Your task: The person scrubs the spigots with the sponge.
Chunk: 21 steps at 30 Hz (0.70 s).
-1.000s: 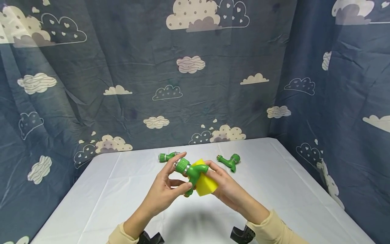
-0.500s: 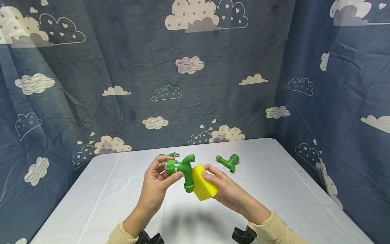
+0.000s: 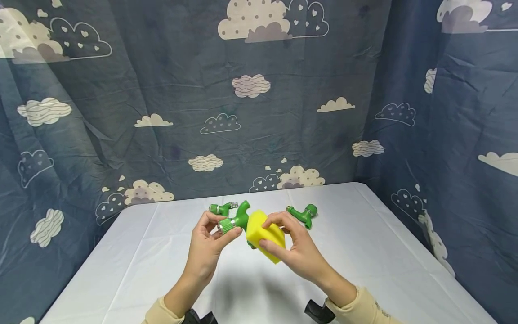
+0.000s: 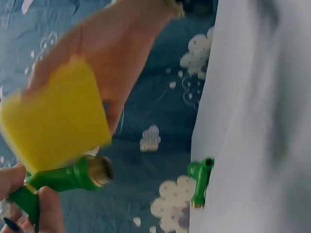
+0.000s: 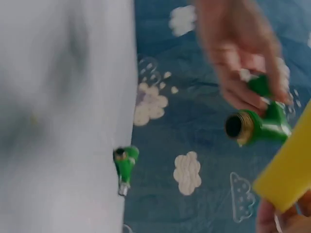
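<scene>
A green faucet (image 3: 241, 216) is held above the table by my left hand (image 3: 204, 245), whose thumb and fingers pinch it at its ribbed knob. In the right wrist view the faucet's threaded brass end (image 5: 239, 127) points away from that hand. My right hand (image 3: 301, 249) grips a yellow sponge (image 3: 263, 234) between thumb and fingers. In the head view the sponge covers much of the faucet's body; whether the two touch I cannot tell. The left wrist view shows the sponge (image 4: 56, 119) over the faucet's pipe (image 4: 68, 178), slightly blurred.
Two more green faucets lie on the white-covered table (image 3: 154, 261): one back left (image 3: 222, 209) with a metal nozzle, one back right (image 3: 303, 214). Dark cloud-printed cloth (image 3: 178, 99) hangs behind and beside the table.
The faucet has swung from slanting right to upright, then tilted slightly. The sponge has come from behind the faucet to its front, and my right hand has turned over it.
</scene>
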Each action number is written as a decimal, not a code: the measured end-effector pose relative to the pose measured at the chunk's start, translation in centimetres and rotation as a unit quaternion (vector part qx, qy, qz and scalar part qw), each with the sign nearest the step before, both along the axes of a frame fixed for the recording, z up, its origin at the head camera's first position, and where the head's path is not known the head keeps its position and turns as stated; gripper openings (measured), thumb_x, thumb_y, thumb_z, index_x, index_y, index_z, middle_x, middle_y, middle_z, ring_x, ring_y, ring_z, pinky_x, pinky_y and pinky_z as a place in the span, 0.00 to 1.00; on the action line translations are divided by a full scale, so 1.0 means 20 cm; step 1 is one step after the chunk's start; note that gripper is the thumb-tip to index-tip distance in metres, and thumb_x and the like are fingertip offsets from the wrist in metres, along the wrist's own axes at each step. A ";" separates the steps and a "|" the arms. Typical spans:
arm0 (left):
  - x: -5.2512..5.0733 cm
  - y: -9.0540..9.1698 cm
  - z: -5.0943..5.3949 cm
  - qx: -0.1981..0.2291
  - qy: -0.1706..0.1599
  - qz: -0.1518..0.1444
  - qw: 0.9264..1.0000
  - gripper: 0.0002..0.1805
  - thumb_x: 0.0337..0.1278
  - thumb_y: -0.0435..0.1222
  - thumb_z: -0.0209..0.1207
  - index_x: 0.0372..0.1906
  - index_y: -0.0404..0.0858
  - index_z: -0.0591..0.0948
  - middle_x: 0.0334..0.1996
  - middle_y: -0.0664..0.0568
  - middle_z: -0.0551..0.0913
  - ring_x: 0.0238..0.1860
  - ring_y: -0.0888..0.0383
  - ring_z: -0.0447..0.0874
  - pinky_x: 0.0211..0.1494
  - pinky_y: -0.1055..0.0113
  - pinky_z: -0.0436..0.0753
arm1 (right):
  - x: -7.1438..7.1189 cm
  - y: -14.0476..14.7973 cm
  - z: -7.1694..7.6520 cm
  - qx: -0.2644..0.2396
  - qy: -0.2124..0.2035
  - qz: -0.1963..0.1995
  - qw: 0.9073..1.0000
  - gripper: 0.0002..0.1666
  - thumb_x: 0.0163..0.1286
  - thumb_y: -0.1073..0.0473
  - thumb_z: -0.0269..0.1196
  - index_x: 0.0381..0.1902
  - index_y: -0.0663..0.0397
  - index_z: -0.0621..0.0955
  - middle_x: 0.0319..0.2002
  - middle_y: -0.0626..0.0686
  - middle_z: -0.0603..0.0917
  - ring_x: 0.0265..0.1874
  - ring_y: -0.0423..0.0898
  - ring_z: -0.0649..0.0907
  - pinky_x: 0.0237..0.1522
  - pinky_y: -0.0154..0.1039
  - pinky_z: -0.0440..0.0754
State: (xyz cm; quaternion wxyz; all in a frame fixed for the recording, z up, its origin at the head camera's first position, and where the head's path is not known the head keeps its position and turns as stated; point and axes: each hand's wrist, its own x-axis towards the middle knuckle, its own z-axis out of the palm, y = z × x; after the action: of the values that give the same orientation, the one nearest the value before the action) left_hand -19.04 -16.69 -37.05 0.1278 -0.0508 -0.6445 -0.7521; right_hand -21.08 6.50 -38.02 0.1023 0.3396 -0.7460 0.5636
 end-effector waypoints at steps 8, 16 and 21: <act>0.07 0.01 0.01 -0.016 -0.003 -0.034 0.999 0.21 0.58 0.24 0.73 0.54 0.28 0.77 0.48 0.47 0.82 0.41 0.61 0.85 0.50 0.71 0.90 | -0.01 -0.02 -0.02 0.038 0.141 -0.092 0.985 0.20 0.63 0.60 0.79 0.48 0.39 0.83 0.57 0.49 0.81 0.62 0.51 0.82 0.63 0.59 0.85; 0.09 -0.05 0.00 0.001 0.020 -0.080 0.997 0.20 0.61 0.24 0.71 0.57 0.32 0.82 0.52 0.53 0.88 0.47 0.62 0.88 0.55 0.71 0.90 | -0.10 0.04 -0.02 0.014 0.007 -0.057 0.998 0.14 0.73 0.57 0.72 0.52 0.45 0.81 0.52 0.50 0.84 0.52 0.47 0.83 0.52 0.41 0.84; 0.09 -0.05 -0.01 0.052 0.032 -0.156 0.986 0.20 0.66 0.23 0.67 0.59 0.42 0.86 0.59 0.53 0.81 0.52 0.62 0.88 0.60 0.70 0.89 | -0.10 0.06 -0.02 -0.076 -0.249 0.164 0.952 0.13 0.87 0.51 0.54 0.63 0.45 0.73 0.54 0.52 0.81 0.49 0.48 0.84 0.50 0.38 0.87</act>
State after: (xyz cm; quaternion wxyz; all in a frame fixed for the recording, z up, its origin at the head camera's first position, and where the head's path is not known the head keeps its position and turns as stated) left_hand -17.31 -17.65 -37.22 0.0323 -0.1678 -0.5845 -0.7932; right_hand -23.05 7.68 -38.35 -0.1548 0.2978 -0.6366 0.6943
